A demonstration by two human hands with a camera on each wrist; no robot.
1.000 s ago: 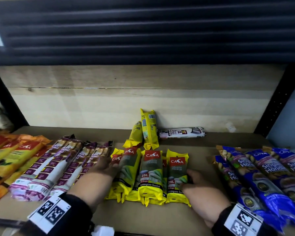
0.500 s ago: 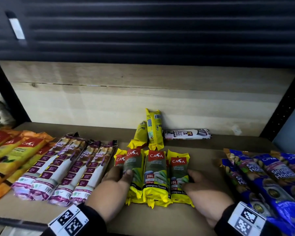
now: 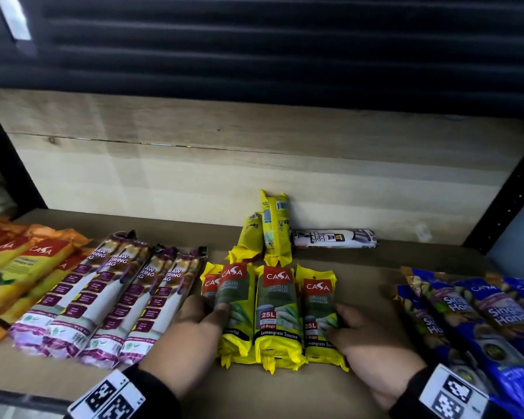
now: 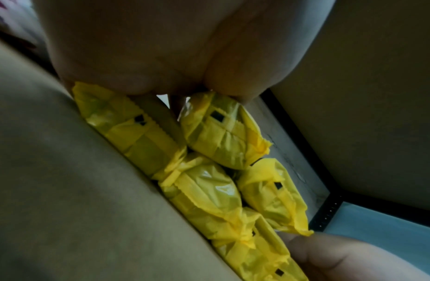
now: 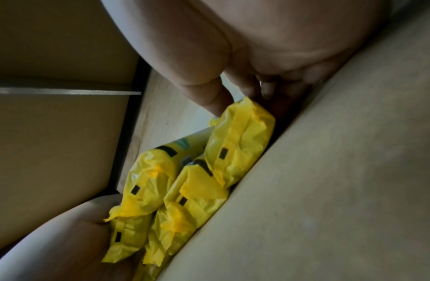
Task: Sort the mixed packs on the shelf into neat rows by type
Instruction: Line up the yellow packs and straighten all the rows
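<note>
Hands bracket the yellow packs (image 3: 277, 316) at the front of the shelf (image 3: 285, 397): the left hand (image 3: 194, 325) lies flat against the cluster's left flank with its thumb over the top of the outer pack, fingers fairly straight and gripping nothing, while the right hand (image 3: 366, 340) presses its extended fingers against the right flank, likewise holding nothing. The step in hand appears to be squeezing this group into a tight, squared row; from the wrist views the near ends look stacked in two layers, so the packs are not yet lying as one level rank. Beside them to the left lie the purple-and-white drawstring packs (image 3: 112, 297) in a slanted row, with orange packs (image 3: 22, 267) further left, and blue packs (image 3: 472, 316) sit well apart on the right. Further back, against the wooden rear panel (image 3: 254, 176), two more yellow packs (image 3: 273, 228) lean upright, and a lone white drawstring pack (image 3: 333, 238) lies sideways just beside them. The next move probably calls for freeing one hand, reaching to the back, and bringing those strays forward to their matching rows without disturbing the squared cluster.
</note>
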